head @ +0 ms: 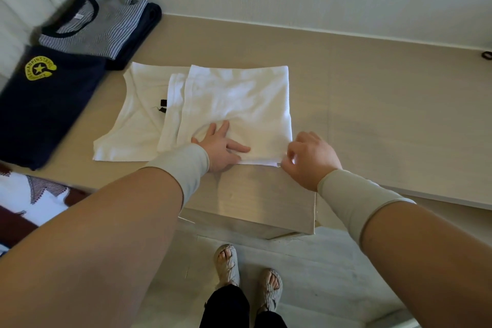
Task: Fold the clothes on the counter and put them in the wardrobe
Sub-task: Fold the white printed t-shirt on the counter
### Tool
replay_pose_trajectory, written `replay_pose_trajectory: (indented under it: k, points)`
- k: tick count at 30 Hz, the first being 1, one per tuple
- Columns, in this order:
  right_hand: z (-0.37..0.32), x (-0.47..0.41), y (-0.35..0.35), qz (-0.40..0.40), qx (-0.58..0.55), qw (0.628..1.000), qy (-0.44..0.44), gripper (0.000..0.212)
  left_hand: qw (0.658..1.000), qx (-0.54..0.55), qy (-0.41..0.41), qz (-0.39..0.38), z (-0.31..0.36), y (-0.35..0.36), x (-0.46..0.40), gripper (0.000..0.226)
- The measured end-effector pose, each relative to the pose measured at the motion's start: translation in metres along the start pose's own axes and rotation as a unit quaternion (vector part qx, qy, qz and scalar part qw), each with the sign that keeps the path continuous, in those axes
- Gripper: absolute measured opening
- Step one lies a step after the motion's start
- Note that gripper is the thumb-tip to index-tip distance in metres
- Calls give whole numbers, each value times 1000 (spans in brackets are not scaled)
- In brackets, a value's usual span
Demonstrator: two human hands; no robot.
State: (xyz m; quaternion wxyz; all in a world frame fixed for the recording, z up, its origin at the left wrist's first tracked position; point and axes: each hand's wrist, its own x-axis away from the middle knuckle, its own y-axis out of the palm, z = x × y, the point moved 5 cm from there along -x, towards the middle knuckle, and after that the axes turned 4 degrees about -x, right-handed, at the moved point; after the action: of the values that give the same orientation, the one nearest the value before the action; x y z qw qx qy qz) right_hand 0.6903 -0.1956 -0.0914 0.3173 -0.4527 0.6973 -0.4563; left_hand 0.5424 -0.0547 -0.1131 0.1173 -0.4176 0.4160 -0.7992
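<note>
Mid-fold on the white shirt (234,104). It lies flat on the tabletop (372,93), bottom half already doubled over toward the collar end, the neck and its black label exposed to my left.

My left hand (222,148) lies flat on the near edge of the folded layer, fingers spread, pinning the cloth. My right hand (310,160) pinches the near right corner of the shirt between thumb and fingers, just beside the left hand, right at the tabletop's front edge.

I'd call this step squaring up the fold. Next move probably needs the right hand to carry that corner across while the left holds the crease, or both to smooth the layer flat; can't say which.

Two folded ones sit far left: navy shirt (45,106) with yellow badge, striped shirt (106,32) behind it, partly overlapped. Both well apart from my hands. Wardrobe not in view, so nothing is stowed as far as I can tell.
</note>
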Motion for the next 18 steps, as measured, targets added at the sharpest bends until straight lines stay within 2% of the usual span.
replay_pose_trajectory:
  k: [2, 3, 5, 7, 9, 10, 12, 13, 16, 18]
  points:
    - [-10, -11, -4, 78, -49, 996, -1, 13, 1000, 20, -18, -10, 1, 0, 1, 50]
    - [-16, -17, 1, 45, -35, 998, -7, 15, 999, 25, -25, -17, 2, -1, 2, 54]
    - [-20, -22, 22, -97, 40, 994, -14, 24, 999, 33, -22, -26, 5, -5, 5, 50]
    - [-16, -24, 26, -156, 63, 985, 32, 26, 998, 43, -17, -30, 9, -9, 10, 42]
    - [-20, -30, 21, -160, 74, 983, 52, 23, 998, 26, -21, -50, 13, -11, 17, 43]
    - [-24, -34, 16, -151, 74, 984, 64, 22, 997, -25, -17, -68, 17, -12, 20, 43]
    - [-32, -44, 4, -106, 57, 990, 72, 24, 988, -116, -22, -95, 26, -16, 27, 38]
    - [-35, -47, 0, -78, 30, 994, 72, 25, 988, -122, -28, -95, 30, -19, 29, 34]
    - [-43, -61, -1, -53, -23, 996, 74, 35, 993, -94, -42, -53, 27, -41, 22, 30]
    - [-49, -75, 4, -53, -15, 997, 60, 43, 995, -62, -55, 54, 19, -63, 7, 31]
